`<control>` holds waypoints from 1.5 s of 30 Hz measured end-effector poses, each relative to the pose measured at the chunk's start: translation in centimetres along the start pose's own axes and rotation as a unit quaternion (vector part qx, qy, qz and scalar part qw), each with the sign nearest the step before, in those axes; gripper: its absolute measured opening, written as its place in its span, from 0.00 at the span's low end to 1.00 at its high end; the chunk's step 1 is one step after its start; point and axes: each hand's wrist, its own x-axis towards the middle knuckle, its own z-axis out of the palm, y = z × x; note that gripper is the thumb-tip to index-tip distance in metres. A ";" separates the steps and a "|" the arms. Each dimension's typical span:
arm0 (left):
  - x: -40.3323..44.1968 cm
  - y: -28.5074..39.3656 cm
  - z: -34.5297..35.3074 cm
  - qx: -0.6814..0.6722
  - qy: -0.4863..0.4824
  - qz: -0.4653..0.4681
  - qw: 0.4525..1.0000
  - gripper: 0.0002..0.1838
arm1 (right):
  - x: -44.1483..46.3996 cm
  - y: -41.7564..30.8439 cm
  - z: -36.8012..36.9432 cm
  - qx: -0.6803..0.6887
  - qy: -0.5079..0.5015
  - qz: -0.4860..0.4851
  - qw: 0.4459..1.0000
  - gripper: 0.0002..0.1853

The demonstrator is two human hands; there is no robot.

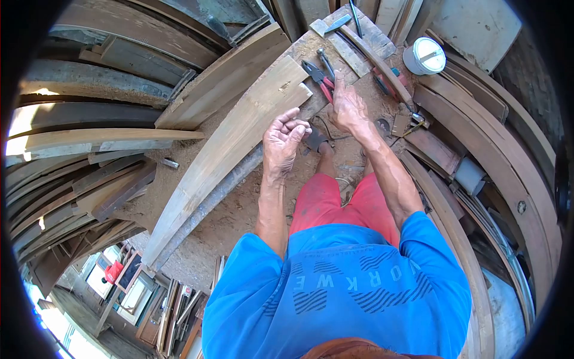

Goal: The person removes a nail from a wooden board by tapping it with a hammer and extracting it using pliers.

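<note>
My left hand point(283, 141) is raised near the edge of a long light plank point(239, 128), fingers curled and thumb pressed to them; what they hold, if anything, is too small to name. My right hand point(348, 106) is beside red-handled pliers point(320, 79), its index finger extended toward the bench top. Whether it touches the pliers is hard to tell. A metal-headed tool point(326, 63) lies next to the pliers. A hammer point(339, 24) rests farther back on the wooden work surface point(373, 37).
A white bucket point(424, 56) stands at the upper right. Curved boards point(490, 119) are stacked on the right, and more boards point(95, 113) fill the left. A red-and-black power tool point(391, 82) sits behind my right hand. Sawdust covers the ground.
</note>
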 end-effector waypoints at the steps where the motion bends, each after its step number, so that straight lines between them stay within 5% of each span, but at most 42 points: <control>1: 0.0 0.2 0.4 -0.008 -0.003 0.009 1.000 0.25 | 0.2 0.4 0.8 -0.004 0.018 -0.007 1.000 0.54; 3: 0.0 0.2 0.7 0.003 -0.002 0.012 1.000 0.27 | 0.6 0.8 2.1 -0.014 0.056 -0.021 0.998 0.50; 9: 0.1 -0.1 1.3 0.021 -0.007 0.001 1.000 0.25 | -2.5 4.2 -0.9 0.237 -0.056 -0.045 0.969 0.30; 14: 0.6 -1.1 1.3 0.048 -0.031 -0.022 0.998 0.16 | -10.6 10.5 2.7 0.442 -0.071 0.002 0.894 0.26; 17: 1.0 -1.9 1.7 0.098 -0.049 -0.058 0.992 0.09 | -15.6 13.0 4.8 0.593 -0.066 0.081 0.798 0.21; 23: 1.3 -3.9 3.5 0.202 -0.089 -0.126 0.967 0.09 | -20.3 19.0 7.0 0.635 -0.012 0.205 0.745 0.17; 27: 2.0 -4.8 5.6 0.297 -0.160 -0.082 0.938 0.06 | -20.2 21.2 6.7 0.661 0.042 0.237 0.711 0.13; 28: 1.9 -4.4 6.6 0.316 -0.184 -0.157 0.917 0.05 | -20.1 21.7 6.4 0.666 0.052 0.237 0.705 0.13; 31: 2.2 -5.5 9.1 0.312 -0.223 -0.144 0.912 0.04 | -19.8 23.1 5.4 0.702 0.061 0.240 0.668 0.15; 34: 3.6 -3.2 12.3 0.406 -0.161 -0.024 0.899 0.07 | -20.3 25.3 4.9 0.723 0.065 0.240 0.644 0.19; 38: 9.2 -2.7 6.9 0.323 0.101 0.088 0.937 0.11 | -22.7 29.7 2.3 0.718 0.131 0.267 0.630 0.18; 39: 11.0 -2.3 4.2 0.489 0.073 0.188 0.849 0.12 | -23.2 30.8 1.6 0.708 0.156 0.288 0.626 0.18; 45: 14.4 -4.7 -1.2 0.580 0.162 0.142 0.785 0.20 | -29.9 45.4 0.7 0.658 0.288 0.356 0.598 0.16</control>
